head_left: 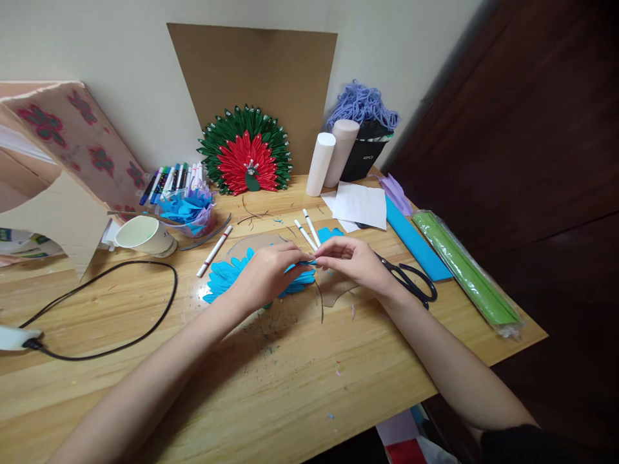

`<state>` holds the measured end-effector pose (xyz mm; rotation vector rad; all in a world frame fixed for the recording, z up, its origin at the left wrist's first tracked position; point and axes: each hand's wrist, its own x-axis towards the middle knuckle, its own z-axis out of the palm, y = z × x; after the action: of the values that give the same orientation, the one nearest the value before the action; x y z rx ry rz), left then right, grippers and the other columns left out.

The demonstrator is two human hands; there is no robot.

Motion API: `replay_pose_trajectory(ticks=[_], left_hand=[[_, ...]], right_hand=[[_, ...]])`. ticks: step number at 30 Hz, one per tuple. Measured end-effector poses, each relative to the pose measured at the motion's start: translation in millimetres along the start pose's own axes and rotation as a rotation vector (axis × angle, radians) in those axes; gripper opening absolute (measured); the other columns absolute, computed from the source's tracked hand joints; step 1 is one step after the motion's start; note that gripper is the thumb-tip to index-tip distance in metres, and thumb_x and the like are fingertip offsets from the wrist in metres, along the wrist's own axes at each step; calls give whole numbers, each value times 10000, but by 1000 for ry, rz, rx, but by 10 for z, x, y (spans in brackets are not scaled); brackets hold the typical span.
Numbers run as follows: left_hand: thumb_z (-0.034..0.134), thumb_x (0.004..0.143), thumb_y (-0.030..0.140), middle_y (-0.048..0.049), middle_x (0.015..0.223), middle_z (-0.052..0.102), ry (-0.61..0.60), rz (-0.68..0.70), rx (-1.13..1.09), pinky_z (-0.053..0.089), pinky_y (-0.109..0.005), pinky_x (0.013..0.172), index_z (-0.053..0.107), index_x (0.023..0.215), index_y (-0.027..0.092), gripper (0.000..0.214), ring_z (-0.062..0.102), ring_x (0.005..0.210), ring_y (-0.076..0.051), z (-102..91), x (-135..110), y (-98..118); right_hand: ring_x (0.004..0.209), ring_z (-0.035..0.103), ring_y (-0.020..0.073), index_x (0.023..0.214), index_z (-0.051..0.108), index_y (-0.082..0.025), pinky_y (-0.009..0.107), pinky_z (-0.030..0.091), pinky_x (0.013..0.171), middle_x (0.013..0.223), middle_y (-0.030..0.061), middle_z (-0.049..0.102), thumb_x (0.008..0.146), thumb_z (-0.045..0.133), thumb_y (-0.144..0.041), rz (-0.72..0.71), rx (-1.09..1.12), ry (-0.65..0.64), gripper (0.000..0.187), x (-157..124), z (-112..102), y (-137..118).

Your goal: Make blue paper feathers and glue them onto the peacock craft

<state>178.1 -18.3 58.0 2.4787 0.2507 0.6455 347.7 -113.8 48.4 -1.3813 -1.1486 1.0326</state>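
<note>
My left hand (273, 267) and my right hand (352, 261) meet over the middle of the table, fingertips pinched together on a small blue paper petal (306, 262). Beneath my left hand spreads a fan of blue paper petals (226, 276), partly covered by the hand. Behind my right hand lies another bit of blue paper (330, 233). A brown cardboard piece (336, 293) pokes out below that hand. Black-handled scissors (418, 283) rest by my right wrist, their blades mostly hidden. Two white markers (309, 229) lie just beyond my fingers.
At the back stands a green and red paper peacock (251, 151) against a cardboard sheet (261, 71). To the left are a paper cup (145, 236), a tub of blue scraps (188, 212) and a looped black cord (175, 290). Rolled green paper (464, 270) lies near the right edge.
</note>
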Motion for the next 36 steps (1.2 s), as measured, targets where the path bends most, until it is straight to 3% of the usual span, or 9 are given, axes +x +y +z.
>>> replay_pose_trajectory(ticks=[3, 8, 13, 23, 27, 31, 36], left_hand=[[584, 786, 233, -66, 836, 668, 49, -90, -121, 497, -289, 694, 645, 905, 158, 153, 618, 757, -155, 14, 1, 22], [676, 698, 255, -87, 909, 665, 219, -368, -556, 529, -268, 687, 607, 939, 125, 283, 631, 732, -137, 109, 16, 54], [685, 681, 234, -62, 820, 644, 227, -444, -654, 522, -266, 694, 603, 951, 117, 306, 610, 723, -128, 126, 28, 25], [642, 718, 213, -76, 879, 638, 170, -380, -513, 517, -273, 713, 580, 988, 118, 293, 603, 752, -128, 33, 32, 30], [624, 721, 177, -85, 902, 635, 149, -356, -497, 517, -293, 737, 564, 1003, 119, 294, 612, 795, -144, 27, 21, 7], [609, 737, 204, -58, 847, 627, 101, -306, -421, 511, -278, 702, 549, 1049, 144, 324, 612, 749, -134, 26, -7, 13], [601, 731, 194, -52, 851, 616, 97, -310, -377, 499, -280, 714, 554, 1051, 148, 327, 600, 752, -131, 13, -10, 48]], right_hand=[[660, 605, 106, 735, 629, -175, 259, 493, 683, 707, -8, 647, 637, 722, -291, 5, 11, 10, 178, 1, 6, 0], [654, 608, 110, 751, 631, -185, 260, 492, 669, 711, -5, 652, 656, 708, -313, -7, 68, 96, 177, 4, 71, 80], [746, 634, 143, 817, 655, -197, 287, 504, 700, 818, 29, 685, 658, 705, -325, -11, 90, 92, 210, -1, 141, 121], [754, 627, 143, 819, 620, -198, 284, 512, 709, 780, 22, 662, 702, 674, -319, -142, 22, 229, 177, -41, 219, 99], [784, 622, 154, 857, 615, -204, 297, 506, 722, 826, 29, 660, 713, 659, -326, -134, -69, 176, 194, -44, 223, 112], [687, 608, 143, 772, 625, -182, 274, 501, 635, 756, 23, 645, 721, 636, -345, -71, -192, 75, 171, -55, 225, 120], [667, 584, 130, 750, 628, -178, 254, 477, 613, 725, 11, 633, 719, 635, -341, -77, -186, 90, 166, -58, 227, 106]])
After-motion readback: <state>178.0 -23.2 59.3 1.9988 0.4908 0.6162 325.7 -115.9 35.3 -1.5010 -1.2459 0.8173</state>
